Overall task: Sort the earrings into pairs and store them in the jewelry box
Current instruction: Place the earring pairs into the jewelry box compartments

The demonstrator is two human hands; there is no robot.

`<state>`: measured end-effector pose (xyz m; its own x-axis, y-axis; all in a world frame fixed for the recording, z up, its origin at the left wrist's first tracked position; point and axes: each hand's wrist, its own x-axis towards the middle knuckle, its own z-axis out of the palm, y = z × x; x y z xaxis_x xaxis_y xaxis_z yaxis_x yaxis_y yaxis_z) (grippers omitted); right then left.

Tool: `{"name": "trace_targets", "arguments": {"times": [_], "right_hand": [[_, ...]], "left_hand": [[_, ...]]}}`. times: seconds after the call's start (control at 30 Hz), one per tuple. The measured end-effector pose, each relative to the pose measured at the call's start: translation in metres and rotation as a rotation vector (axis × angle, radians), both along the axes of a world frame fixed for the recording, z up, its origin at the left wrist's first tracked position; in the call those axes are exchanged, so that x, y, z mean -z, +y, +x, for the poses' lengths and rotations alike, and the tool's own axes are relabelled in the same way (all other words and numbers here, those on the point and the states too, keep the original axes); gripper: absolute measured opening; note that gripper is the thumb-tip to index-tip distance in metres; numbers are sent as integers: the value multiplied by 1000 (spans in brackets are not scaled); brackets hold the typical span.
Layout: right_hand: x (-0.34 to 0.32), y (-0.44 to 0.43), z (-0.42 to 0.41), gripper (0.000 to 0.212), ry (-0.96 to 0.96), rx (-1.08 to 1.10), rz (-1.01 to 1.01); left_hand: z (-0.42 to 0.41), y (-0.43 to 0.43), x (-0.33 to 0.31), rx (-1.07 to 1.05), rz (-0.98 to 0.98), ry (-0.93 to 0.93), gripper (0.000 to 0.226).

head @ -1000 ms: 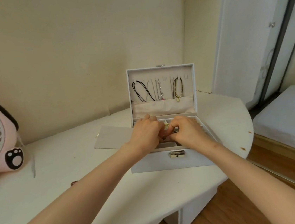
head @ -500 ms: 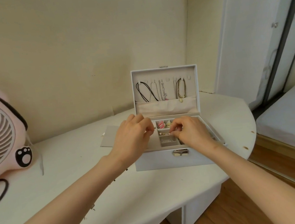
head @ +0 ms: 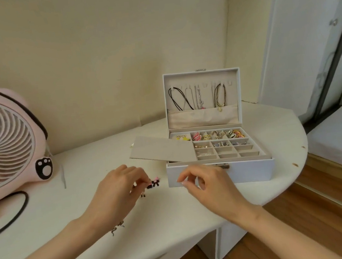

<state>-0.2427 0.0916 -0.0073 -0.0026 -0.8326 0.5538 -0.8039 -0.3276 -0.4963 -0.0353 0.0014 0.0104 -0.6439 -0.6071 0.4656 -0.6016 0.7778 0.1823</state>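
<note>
Pink-and-black bow earring (head: 153, 183): pinched by left hand (head: 119, 190). Right hand (head: 206, 184) beside the pinch, loosely curled, empty. Jewelry box (head: 220, 173) just beyond: rear compartments filled, front bare. Dark earrings (head: 117, 227) near wrist, unsorted.

Soft, even daylight
We see faint shadows on the desk (head: 164, 213); lines bow at the edges; detail slightly soft.

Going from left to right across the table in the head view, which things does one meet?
Pink fan → left hand → pink-and-black bow earring → white jewelry box.
</note>
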Motion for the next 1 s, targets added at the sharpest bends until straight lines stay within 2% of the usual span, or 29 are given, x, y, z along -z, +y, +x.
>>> {"name": "trace_targets", "arguments": {"times": [0.1, 0.23, 0.37, 0.53, 0.77, 1.0], "right_hand": [[17, -4, 9, 10, -6, -14, 90], [30, -7, 13, 10, -51, -14, 133], [27, -6, 11, 11, -110, -34, 160], [27, -6, 9, 10, -149, -32, 173], [29, -5, 9, 9, -161, -28, 165], [29, -6, 8, 9, -198, -8, 173]], "left_hand": [[3, -7, 14, -47, 34, -23, 9], [-4, -14, 30, -51, -81, -130, 33], [-18, -16, 32, -50, -163, -104, 23], [-32, -14, 39, -4, 10, -173, 43], [-31, -5, 34, 62, 86, -145, 30], [-29, 10, 28, 159, 142, -70, 29]]}}
